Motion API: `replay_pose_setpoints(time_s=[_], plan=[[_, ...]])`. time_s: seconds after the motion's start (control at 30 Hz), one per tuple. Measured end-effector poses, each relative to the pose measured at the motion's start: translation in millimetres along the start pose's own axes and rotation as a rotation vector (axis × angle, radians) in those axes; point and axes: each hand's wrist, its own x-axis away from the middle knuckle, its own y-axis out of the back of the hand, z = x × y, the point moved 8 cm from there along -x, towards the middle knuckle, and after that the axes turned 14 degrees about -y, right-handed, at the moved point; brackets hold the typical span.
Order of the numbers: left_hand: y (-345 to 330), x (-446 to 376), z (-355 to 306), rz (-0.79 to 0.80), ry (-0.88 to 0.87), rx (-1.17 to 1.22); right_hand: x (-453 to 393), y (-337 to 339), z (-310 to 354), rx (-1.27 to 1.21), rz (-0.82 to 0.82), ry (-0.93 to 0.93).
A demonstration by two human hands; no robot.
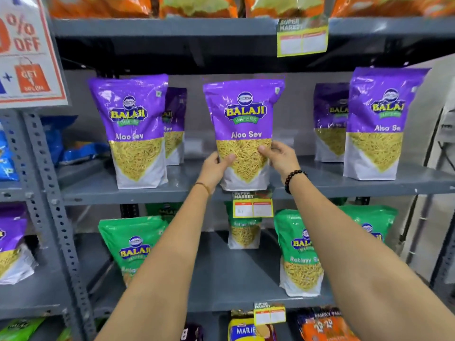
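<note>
Purple Aloo Sev pouch (243,124) upright on grey metal shop shelf (103,190), between both hands (216,168).

Fingers of left grip (214,168) behind pouch (243,114)

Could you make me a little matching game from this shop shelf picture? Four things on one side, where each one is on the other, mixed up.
Things
1. middle purple Aloo Sev bag
2. green bags
3. bead bracelet
4. discount sign

Places
A. on the right wrist
B. top left, by the shelf post
C. one shelf below the purple bags
D. gripped between left hand and right hand

Pairs: 1-D, 2-C, 3-A, 4-B
</note>
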Motion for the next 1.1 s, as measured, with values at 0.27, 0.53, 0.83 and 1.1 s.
replay_pose_setpoints(time_s=[0.27,0.53,0.83,1.1], plan=[[-9.9,-9.7,34.6,0.120,0.054,-0.137,-33.2,7.1,-28.3,0.193,-0.020,-0.049],[-9.6,-12.3,47.5,0.146,0.085,-0.108,-48.4,15.7,-56.6,0.278,0.061,-0.078],[-15.5,-3.4,49.1,0.227,0.119,-0.055,-40.0,7.4,-64.3,0.186,0.247,-0.114],[-13.6,-5.6,56.2,0.207,0.136,-0.073,-40.9,12.4,-65.5,0.161,0.215,-0.145]])
